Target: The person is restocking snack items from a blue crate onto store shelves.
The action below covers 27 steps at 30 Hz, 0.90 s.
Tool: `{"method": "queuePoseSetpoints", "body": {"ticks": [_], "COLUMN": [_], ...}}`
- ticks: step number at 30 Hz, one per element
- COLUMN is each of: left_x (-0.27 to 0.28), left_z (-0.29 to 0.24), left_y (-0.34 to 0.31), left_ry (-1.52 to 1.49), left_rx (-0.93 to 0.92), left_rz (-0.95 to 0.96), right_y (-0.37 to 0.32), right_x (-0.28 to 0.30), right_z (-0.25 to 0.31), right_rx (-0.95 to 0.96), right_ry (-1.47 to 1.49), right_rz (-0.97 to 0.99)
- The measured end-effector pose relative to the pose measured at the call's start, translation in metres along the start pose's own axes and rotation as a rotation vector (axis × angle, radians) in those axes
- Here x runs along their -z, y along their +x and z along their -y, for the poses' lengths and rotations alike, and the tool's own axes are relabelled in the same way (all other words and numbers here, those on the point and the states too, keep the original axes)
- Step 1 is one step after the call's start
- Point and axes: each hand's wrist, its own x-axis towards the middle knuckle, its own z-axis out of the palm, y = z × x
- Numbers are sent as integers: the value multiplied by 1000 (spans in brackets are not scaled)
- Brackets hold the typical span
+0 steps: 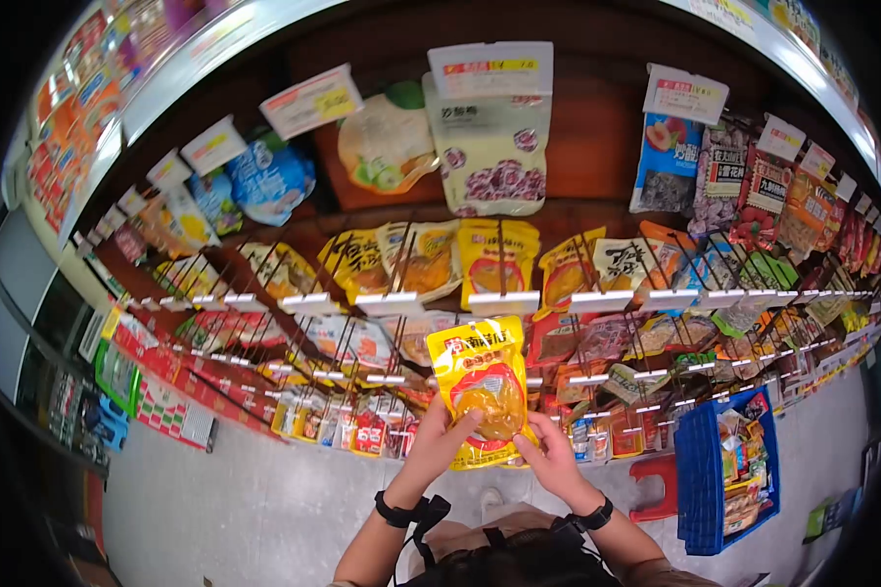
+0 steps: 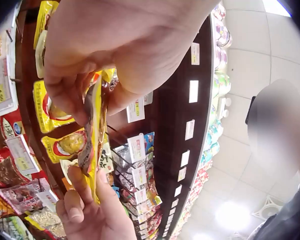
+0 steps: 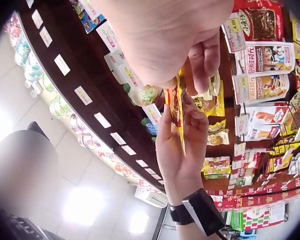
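Between both hands, glossy flat pouch (image 1: 480, 391)

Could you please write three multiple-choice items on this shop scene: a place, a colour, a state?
1. The blue basket is: A on the floor; B on a hook; C in a hand.
2. The snack pouch is mainly: A green; B yellow; C blue.
3. The pouch is: A hanging untouched; B in one hand; C held by left hand and right hand.
Answers: A, it stands on the floor; B, yellow front; C, both hands grip its lower part.
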Motion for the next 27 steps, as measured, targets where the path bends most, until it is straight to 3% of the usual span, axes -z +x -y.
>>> {"method": "queuePoseSetpoints", "body": {"ticks": [4, 9, 13, 19, 22, 27], "left_x": [-1, 6, 23, 56, 69, 77], "left_z": [-6, -7, -9, 14, 17, -3], "left_y": [39, 65, 100, 110, 112, 132], "left_ry": [66, 46, 55, 32, 142, 95], "left_rx": [-31, 27, -18, 82, 0, 3], "left_rz": [50, 119, 213, 310, 426, 498], "right_y": [21, 39, 63, 68, 63, 76], "right_x": [10, 21, 11, -4, -11, -37], "right_z": [6, -13, -12, -22, -39, -21], "right_rx": [32, 120, 77, 82, 118, 53], "right_ry": [68, -160, -60, -170, -246, -102], "right_rz": [-119, -190, -250, -388, -391, -494]}}
